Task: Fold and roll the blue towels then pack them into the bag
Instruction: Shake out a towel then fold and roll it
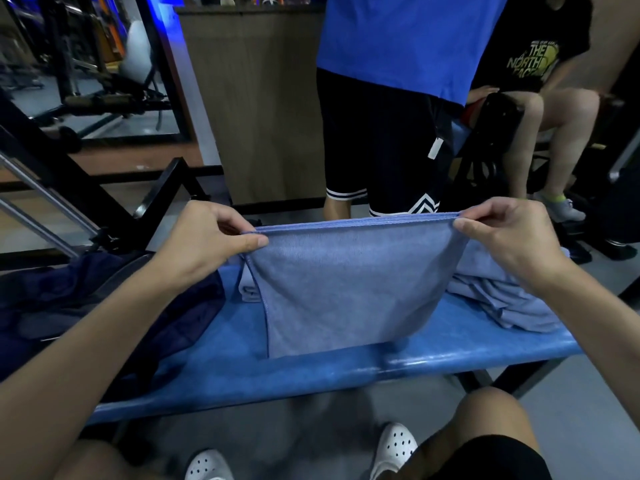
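Observation:
A blue towel (346, 285) hangs doubled over above the blue padded bench (311, 372), its top edge stretched level between my hands. My left hand (204, 237) pinches the top left corner and my right hand (509, 233) pinches the top right corner. The towel's lower edge touches the bench pad. A loose heap of more blue towels (502, 299) lies on the bench to the right, behind the held towel. A dark navy bag (104, 306) lies slumped on the left end of the bench, under my left forearm.
A person in a blue shirt and dark shorts (381, 133) stands just beyond the bench. Another person in a black shirt (540, 98) sits at the right. Black gym machine frames (69, 188) stand at the left. My knees and white shoes (394, 448) are below the bench.

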